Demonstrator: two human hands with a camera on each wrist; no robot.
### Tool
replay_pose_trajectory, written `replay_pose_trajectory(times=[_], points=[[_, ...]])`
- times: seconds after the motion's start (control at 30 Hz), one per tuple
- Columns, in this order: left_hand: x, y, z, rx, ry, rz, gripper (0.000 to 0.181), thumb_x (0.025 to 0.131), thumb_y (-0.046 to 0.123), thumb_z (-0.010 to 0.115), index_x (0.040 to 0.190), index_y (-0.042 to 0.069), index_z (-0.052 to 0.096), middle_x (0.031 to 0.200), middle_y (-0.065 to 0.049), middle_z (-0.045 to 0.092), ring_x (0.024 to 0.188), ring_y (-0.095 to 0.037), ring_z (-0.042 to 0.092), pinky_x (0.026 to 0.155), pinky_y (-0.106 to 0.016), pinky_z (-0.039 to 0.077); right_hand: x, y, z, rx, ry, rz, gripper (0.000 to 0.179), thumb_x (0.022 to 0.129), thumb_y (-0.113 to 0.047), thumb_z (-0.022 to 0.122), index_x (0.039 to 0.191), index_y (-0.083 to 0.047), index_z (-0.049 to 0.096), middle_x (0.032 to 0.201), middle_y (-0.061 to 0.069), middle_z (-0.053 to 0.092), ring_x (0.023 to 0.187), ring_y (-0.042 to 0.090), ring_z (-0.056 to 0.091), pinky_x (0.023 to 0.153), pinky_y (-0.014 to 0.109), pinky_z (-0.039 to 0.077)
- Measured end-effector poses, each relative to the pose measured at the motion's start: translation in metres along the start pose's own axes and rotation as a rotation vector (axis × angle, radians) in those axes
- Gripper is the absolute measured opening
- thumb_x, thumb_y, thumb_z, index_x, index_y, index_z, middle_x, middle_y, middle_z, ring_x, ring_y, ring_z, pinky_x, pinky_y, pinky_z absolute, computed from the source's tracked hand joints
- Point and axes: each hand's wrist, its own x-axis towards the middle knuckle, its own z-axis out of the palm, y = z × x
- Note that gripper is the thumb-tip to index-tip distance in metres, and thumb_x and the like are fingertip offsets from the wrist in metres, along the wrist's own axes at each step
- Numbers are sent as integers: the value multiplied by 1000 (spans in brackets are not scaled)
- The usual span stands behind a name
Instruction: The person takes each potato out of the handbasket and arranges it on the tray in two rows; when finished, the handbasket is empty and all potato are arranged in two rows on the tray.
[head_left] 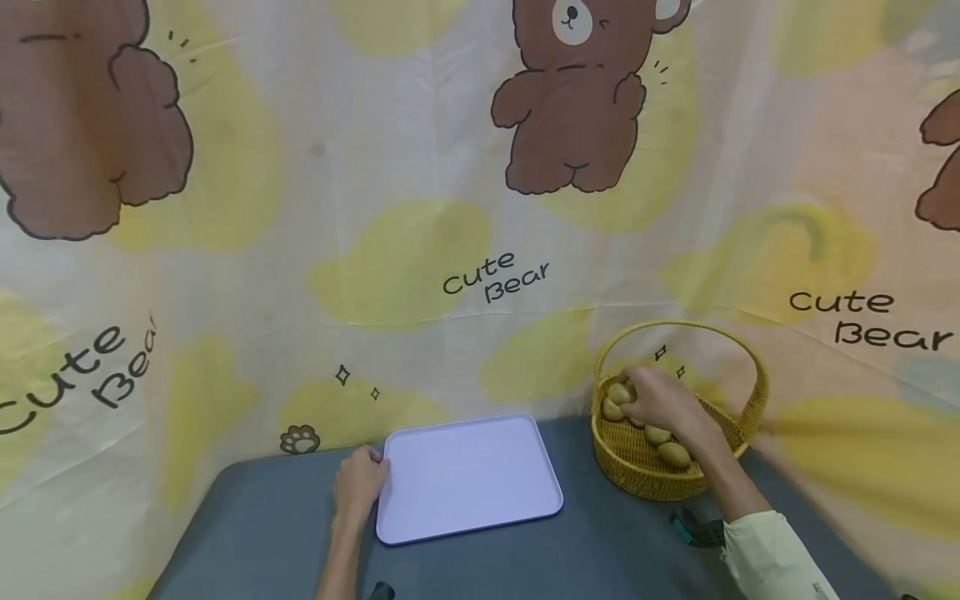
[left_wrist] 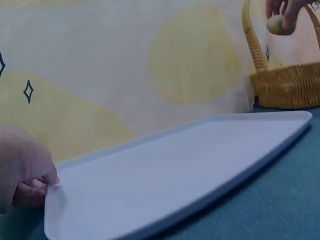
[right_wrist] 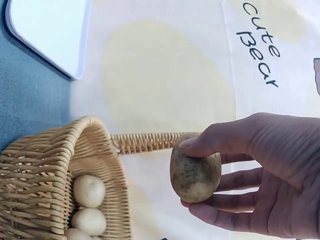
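Note:
My right hand (head_left: 663, 406) is over the wicker basket (head_left: 637, 482), arm reaching in from the right. Between thumb and fingers it holds a brownish potato (right_wrist: 195, 170), raised clear of the basket in the right wrist view. Several more potatoes (right_wrist: 89, 191) lie inside the basket, some partly hidden by the hand in the head view. My left hand (head_left: 360, 482) pinches the left rim of a pale lilac rectangular tray (head_left: 468, 479); its thumb lies over the edge in the left wrist view. Nothing lies on the tray.
A dark blue-grey cloth (head_left: 277, 525) covers the table under tray and basket. Behind it hangs a curtain (head_left: 420, 358) printed with bears and lettering. The basket's tall handle (head_left: 757, 392) arches over its opening. A dark band with a green part (head_left: 697, 529) is near the right wrist.

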Motion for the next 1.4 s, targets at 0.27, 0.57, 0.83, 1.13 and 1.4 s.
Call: replay_pose_trajectory(times=[0.27, 0.57, 0.83, 1.13, 1.4], points=[[9, -9, 4, -8, 42, 42, 21, 89, 17, 73, 98, -2, 75, 88, -17, 76, 77, -32, 71, 70, -51, 54, -1, -9, 6, -9, 35, -33, 35, 88, -11, 76, 119, 3, 68, 90, 9, 68, 67, 15, 47, 61, 31, 35], [7, -4, 6, 24, 71, 31, 22, 91, 18, 73, 102, 0, 75, 94, -18, 77, 80, -35, 71, 71, -53, 54, 17, -41, 17, 45, 114, -196, 25, 85, -7, 79, 108, -2, 70, 81, 1, 61, 69, 12, 49, 64, 28, 41], [2, -2, 9, 24, 73, -14, 23, 92, 17, 72, 106, -1, 74, 88, -15, 74, 75, -30, 67, 64, -46, 50, 57, -88, 60, 108, 72, -274, 34, 85, -7, 81, 117, -3, 70, 96, 5, 71, 79, 14, 56, 70, 30, 48], [0, -2, 9, 21, 101, -27, 23, 91, 17, 71, 105, 0, 76, 91, -16, 76, 78, -33, 71, 67, -51, 52, 97, -147, 124, 249, -28, -303, 35, 88, -11, 81, 121, -1, 71, 104, 7, 72, 83, 13, 57, 73, 27, 48], [-1, -5, 10, 17, 107, -16, 22, 89, 19, 73, 102, 1, 76, 88, -13, 76, 76, -31, 70, 66, -48, 52, 127, -189, 182, 275, 20, -387, 35, 81, -4, 83, 114, 3, 73, 106, 13, 76, 85, 14, 59, 75, 25, 47]])
